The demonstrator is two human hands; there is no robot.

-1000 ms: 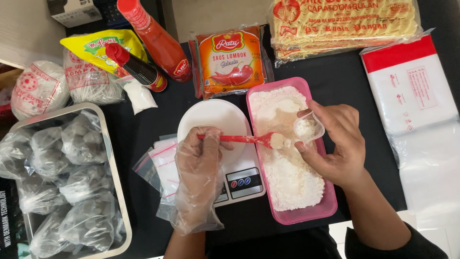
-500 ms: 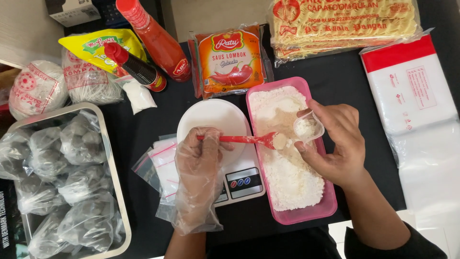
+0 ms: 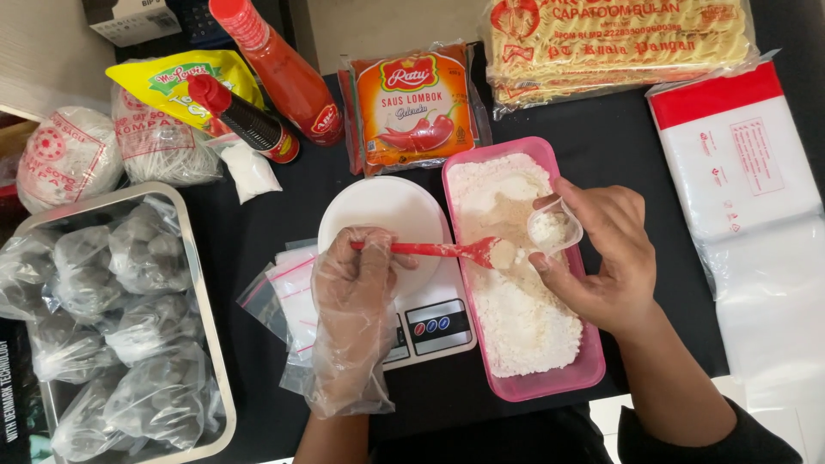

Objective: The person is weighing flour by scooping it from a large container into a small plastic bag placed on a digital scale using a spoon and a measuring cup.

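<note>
Your left hand (image 3: 357, 296), inside a loose clear plastic glove, is clenched around the handle of a red spoon (image 3: 430, 249). The spoon lies level, reaching to the right from above the white plate (image 3: 382, 215) to the pink tray (image 3: 593, 365), and its bowl carries a small heap of white powder. The bowl sits just beside the mouth of a small clear bag (image 3: 553, 228), which your bare right hand (image 3: 601, 258) pinches open between thumb and fingers above the tray. Some powder already sits in the bag.

The pink tray is filled with white powder (image 3: 524, 318), with a tan patch near the spoon. The white plate rests on a white kitchen scale (image 3: 434, 325), whose buttons show just beside your gloved wrist. Under the scale's left edge lies a pile of small zip bags (image 3: 288, 296).

To the left on the black tabletop (image 3: 284, 206) stands a metal tray (image 3: 206, 309) of knotted bags holding dark round pieces. Along the far edge lie a red sauce bottle (image 3: 279, 73), a dark bottle with a red cap (image 3: 249, 120), an orange sauce sachet pack (image 3: 417, 107) and a wide pack of dried noodles (image 3: 619, 47). A stack of clear plastic bags (image 3: 739, 172) lies to the right.
</note>
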